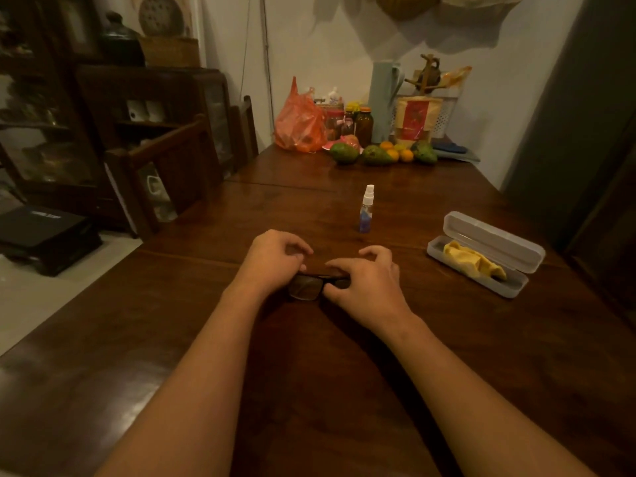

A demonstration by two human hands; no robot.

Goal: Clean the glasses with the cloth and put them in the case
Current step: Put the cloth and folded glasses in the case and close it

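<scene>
Yellow cloth [475, 262] in open case [516, 287], both hands [272, 259] clasped on glasses [308, 287] nearby

The scene is dim and warm-toned. Soft light from above leaves a faint sheen on the dark brown wooden table [430, 187] beyond the grip, and hanging objects cast broad shadows on the white wall [344, 46] farther off. Left of the grip, the dark wooden cabinet [113, 115] sinks into murk. Straight lines bow at the frame's edges, and detail is soft throughout.
</scene>
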